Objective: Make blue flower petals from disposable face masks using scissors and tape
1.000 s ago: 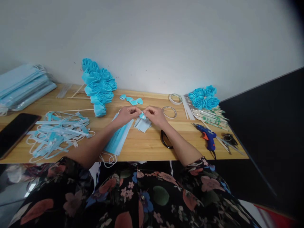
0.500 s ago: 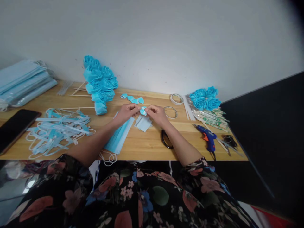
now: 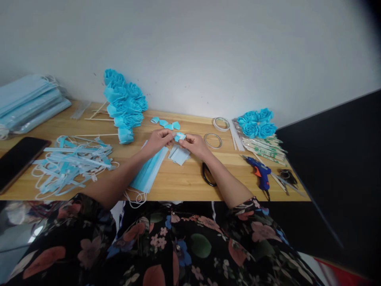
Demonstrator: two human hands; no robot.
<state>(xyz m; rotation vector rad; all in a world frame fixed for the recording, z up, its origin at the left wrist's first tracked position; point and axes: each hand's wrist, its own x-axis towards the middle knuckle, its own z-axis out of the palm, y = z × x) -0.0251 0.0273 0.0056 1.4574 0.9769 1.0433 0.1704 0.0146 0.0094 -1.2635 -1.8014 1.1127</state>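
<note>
Between my two hands is a small folded piece of blue-and-white mask fabric (image 3: 179,136). My left hand (image 3: 159,141) pinches its left edge, and the thumb and fingers of my right hand (image 3: 195,143) grip its right side. Just beneath lie cut pale rectangles of mask fabric (image 3: 179,155), partly under my hands. Beyond my fingers, several folded blue petals (image 3: 165,124) rest in a short row. Under my left forearm is a stack of blue face masks (image 3: 150,171) with white ear loops, partly covered.
At left are a phone (image 3: 24,159), a heap of cut mask strips (image 3: 73,165) and blue fabric roses (image 3: 126,99) on sticks. To the right are tape rolls (image 3: 221,124), black scissor handles (image 3: 207,174), a blue glue gun (image 3: 260,171), and more roses (image 3: 257,123) over wrapped sticks (image 3: 264,147).
The small fabric piece has turned in my fingers and shows a different folded face. My right thumb has shifted lower along it. The things on the table stay where they were.
</note>
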